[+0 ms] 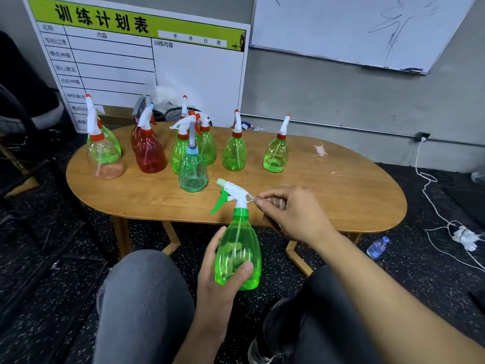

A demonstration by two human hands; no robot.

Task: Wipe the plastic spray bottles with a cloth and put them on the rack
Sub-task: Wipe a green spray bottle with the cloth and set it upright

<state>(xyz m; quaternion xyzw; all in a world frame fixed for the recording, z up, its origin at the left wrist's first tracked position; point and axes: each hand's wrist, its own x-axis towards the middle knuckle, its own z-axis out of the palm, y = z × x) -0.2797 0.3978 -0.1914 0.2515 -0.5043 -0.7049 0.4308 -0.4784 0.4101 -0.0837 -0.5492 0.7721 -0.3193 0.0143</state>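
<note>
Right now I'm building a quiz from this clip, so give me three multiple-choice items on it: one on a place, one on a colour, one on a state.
1. Where is the bottle being handled?
A. On the floor
B. Held above the lap, in front of the table
C. On a rack

2. What colour is its trigger?
A. Green
B. Red
C. Blue

3. How is the left hand?
A. Flat on the table
B. Hanging idle
C. Gripping the bottle's body

Answers:
1 B: the green spray bottle is lifted clear of the table.
2 A: the trigger is green.
3 C: the left hand wraps it; the right hand is at the nozzle.
</note>
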